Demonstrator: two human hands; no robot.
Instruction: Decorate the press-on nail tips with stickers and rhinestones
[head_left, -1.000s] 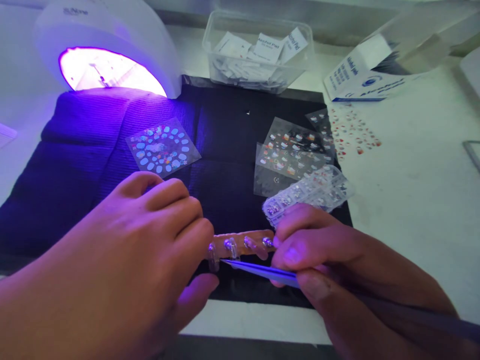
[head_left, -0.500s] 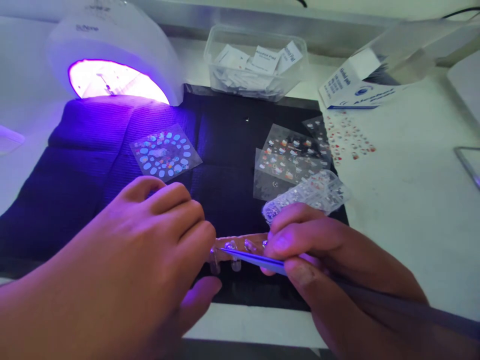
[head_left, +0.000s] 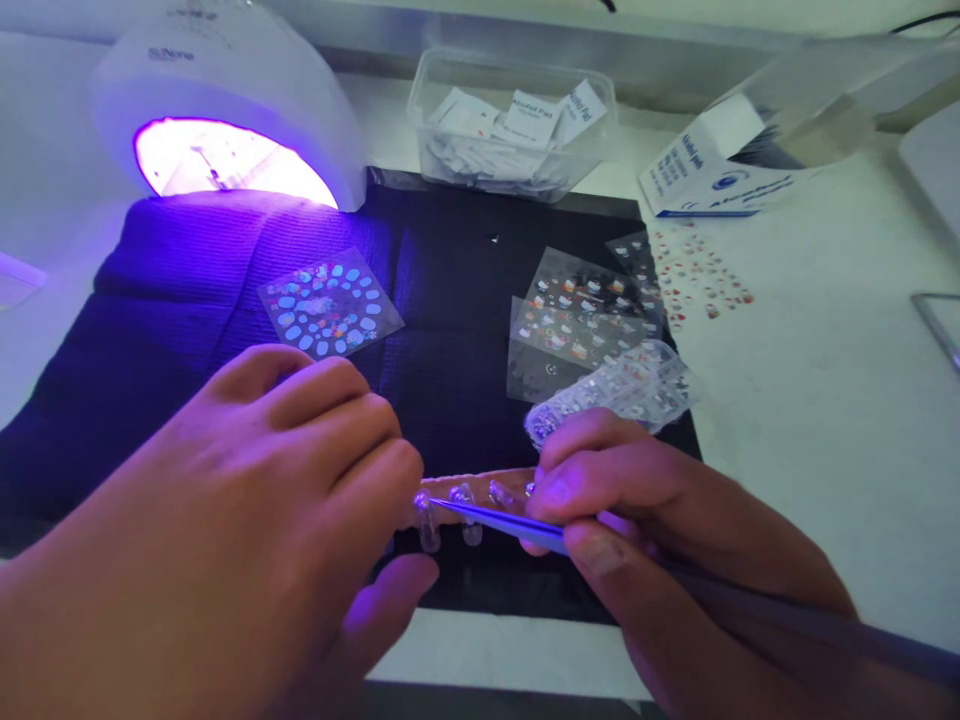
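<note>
My right hand (head_left: pixel 645 520) pinches slim metallic tweezers (head_left: pixel 502 518), with the long end trailing to the lower right. Their tip rests at the leftmost visible clear nail tip (head_left: pixel 428 528) on a tan strip (head_left: pixel 442 488). Several clear nail tips with shiny bits at their upper ends sit along this strip. My left hand (head_left: pixel 315 470) is closed around the strip's left end, fingers curled and thumb lower down; the grip itself is hidden behind the fingers. Just beyond my right fingers lies a clear compartment case of small gems (head_left: pixel 622 390).
A glowing white nail lamp (head_left: pixel 232 90) stands at the back left of the dark mat (head_left: pixel 450 380). Sticker sheets (head_left: pixel 330 305) (head_left: pixel 585 305) lie on the mat. Behind are a plastic tub of alcohol pads (head_left: pixel 517 185) and an open alcohol pad box (head_left: pixel 705 170).
My left hand has shifted slightly left and now shows more of the leftmost nail tip. The tweezers' tip has moved a little left, onto that nail tip's upper end.
</note>
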